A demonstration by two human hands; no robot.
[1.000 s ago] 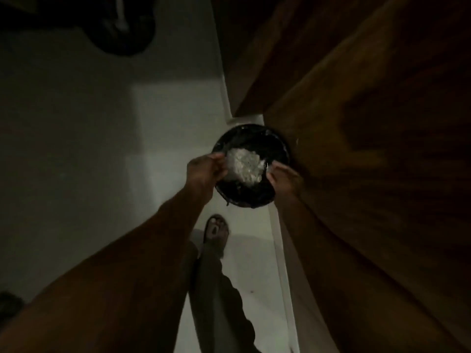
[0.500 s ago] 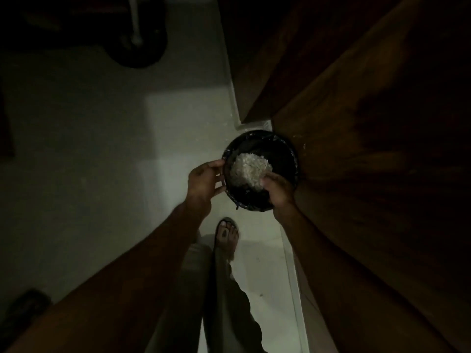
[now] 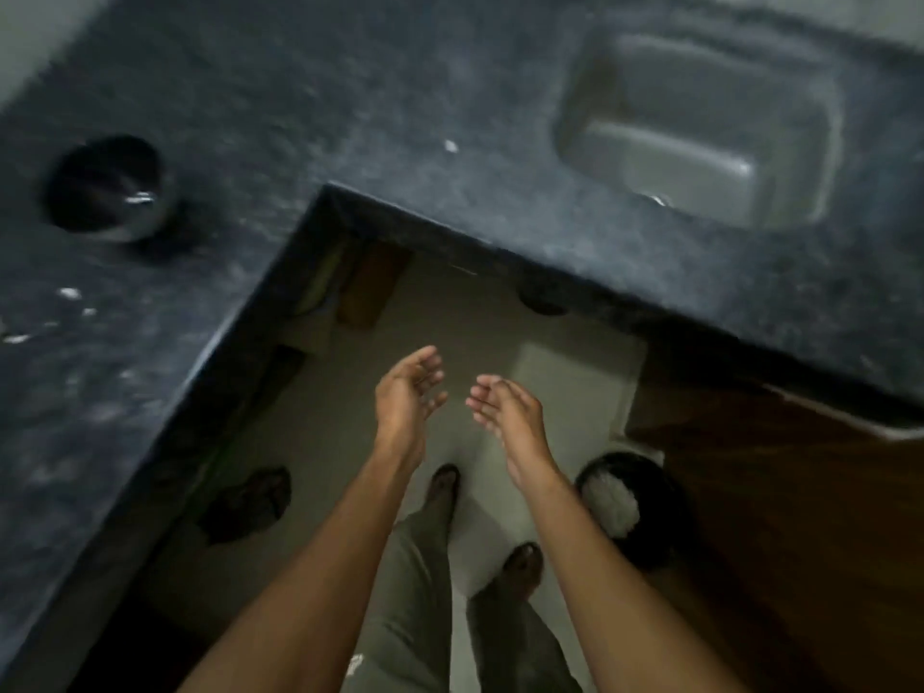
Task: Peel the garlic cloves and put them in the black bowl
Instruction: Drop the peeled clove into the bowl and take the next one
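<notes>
Both hands hang empty in mid-air over the floor [image 3: 320,432], palms turned toward each other, near but apart. The left hand [image 3: 407,392] has its fingers relaxed and slightly bent, holding nothing; the right hand [image 3: 505,410] is the same, released, fingers loosely extended.

The black bowl [image 3: 107,187] stands on the dark counter [image 3: 350,117] at about 10 o'clock from the hands, well apart from them. Its inside is too dark and blurred to tell what it holds. Small white bits [image 3: 70,293] lie scattered on the counter at 9 o'clock, and one more white bit [image 3: 451,146] lies at 12 o'clock; whether these are cloves or peel cannot be told.

A grey sink [image 3: 700,127] is set into the counter at 1 o'clock. On the floor at 4 o'clock, just beside the right forearm, sits a dark bin [image 3: 650,492] with a white heap [image 3: 612,502] inside, next to a brown wooden door [image 3: 800,542]. A dark sandal [image 3: 250,502] lies on the floor at 8 o'clock. The person's feet [image 3: 442,485] and grey trousers [image 3: 415,592] show below the arms.
</notes>
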